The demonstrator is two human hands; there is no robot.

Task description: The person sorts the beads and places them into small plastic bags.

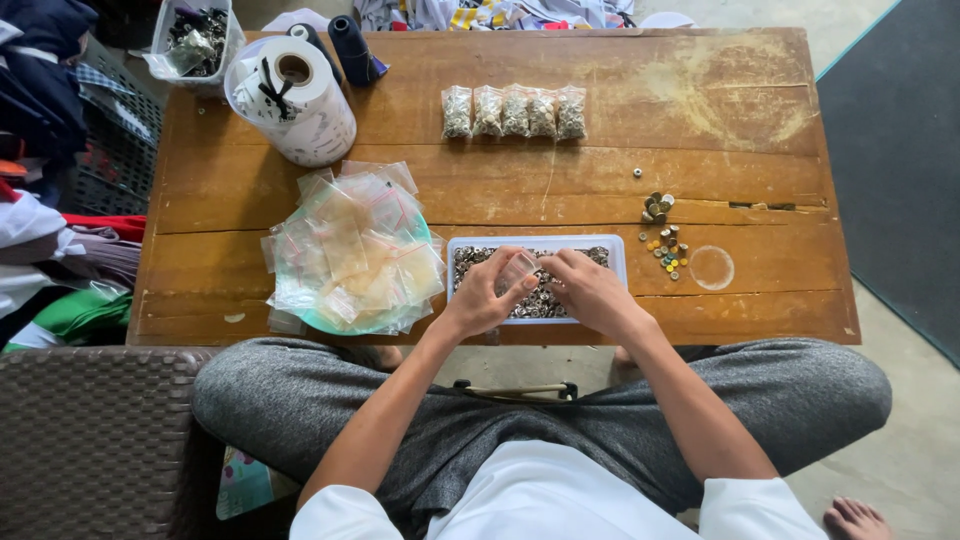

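Your left hand (480,300) sits over the near left part of the white tray (620,250), fingers (515,285) curled around a small clear bag (517,268), pinching it between thumb and fingertips. The bag is held upright just above the tray, between both hands. Your right hand (590,290) is just right of it, fingers (560,270) bent down and close together, tips at the bag's edge and over the tray's contents; whether they pinch anything you cannot tell, too small. The tray holds a heap of small metal pieces (540,300), mostly hidden under your hands. It sits at the near edge of the wooden table (700,120), about centre.

Left of the tray, a green plate (330,322) is piled with empty clear bags (350,250), spilling over its rim. Far of the tray, well apart, a row of five filled bags (514,111) lies side by side. Right of the tray is a loose scatter of small pieces (665,250), some coloured, and a clear round lid (712,267) beside them. One single piece (637,172) lies farther off. Far left is a white roll (292,95) on its side, a dark spool (350,45) just beyond, and a clear tub (195,40) at the corner. Clothes (40,150) are heaped left of the table. Your knees in grey trousers (300,400) are near, below the table edge.
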